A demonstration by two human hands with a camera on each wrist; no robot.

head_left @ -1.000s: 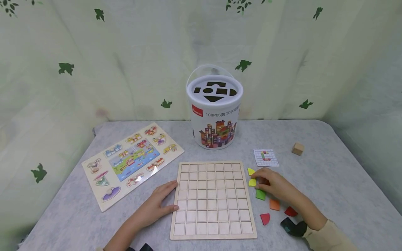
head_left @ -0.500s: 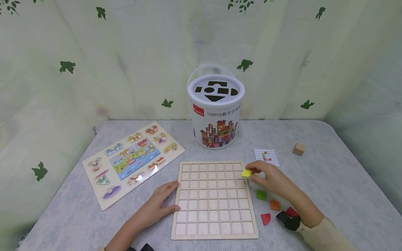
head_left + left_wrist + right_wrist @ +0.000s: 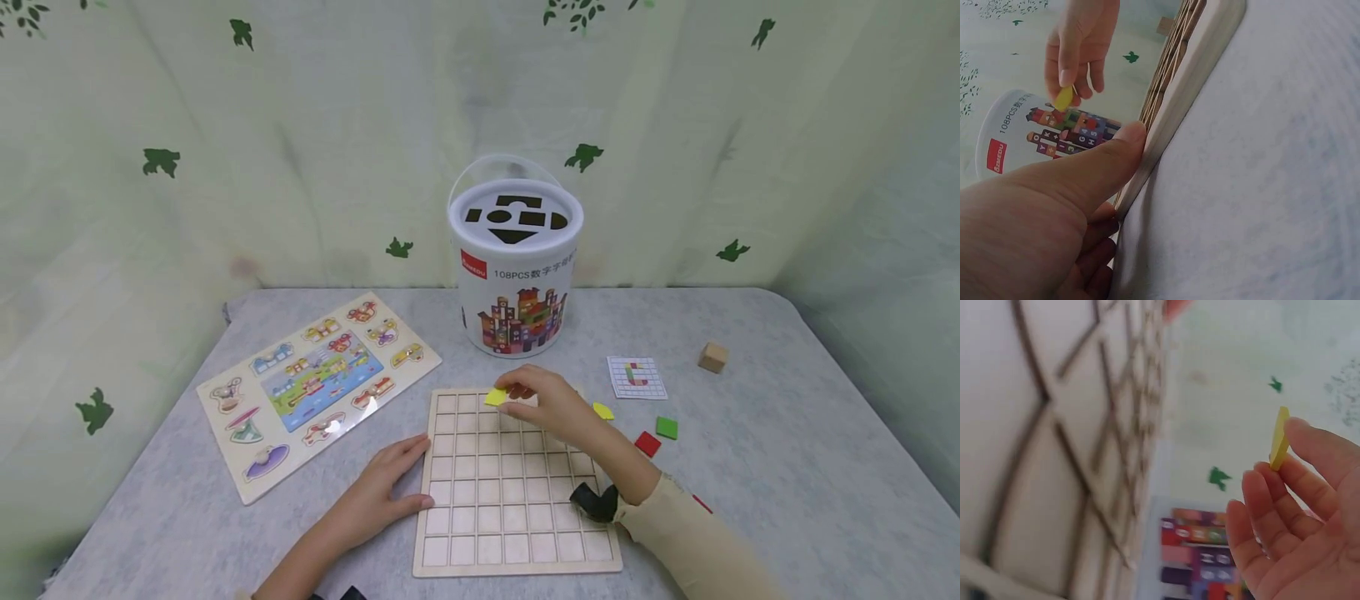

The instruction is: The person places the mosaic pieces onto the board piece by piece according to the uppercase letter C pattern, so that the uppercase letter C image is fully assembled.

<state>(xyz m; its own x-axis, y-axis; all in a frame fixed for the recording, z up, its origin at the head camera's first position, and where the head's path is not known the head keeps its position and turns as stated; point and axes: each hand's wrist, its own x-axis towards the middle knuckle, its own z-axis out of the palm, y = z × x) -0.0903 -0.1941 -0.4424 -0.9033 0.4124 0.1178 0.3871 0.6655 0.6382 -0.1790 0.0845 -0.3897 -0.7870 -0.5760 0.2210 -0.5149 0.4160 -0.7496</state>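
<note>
My right hand pinches a small yellow tile between thumb and index finger above the far rows of a wooden grid board. In the right wrist view the tile is seen nearly edge-on, its other fingers loosely bent below. At the board's left edge rests my left hand; the left wrist view has its thumb against the board's rim. Right of the board lie another yellow tile, a green square tile and a red tile. My right forearm hides other tiles.
A pattern card lies beyond the tiles, with a wooden cube to its right. Behind the board stands a white lidded bucket. A picture puzzle board lies at the left. A printed curtain hangs behind the table.
My right hand picked up a yellow tile from beside the board and carried it left over the far rows. The green and red tiles came into view. My left hand stays at the edge.
</note>
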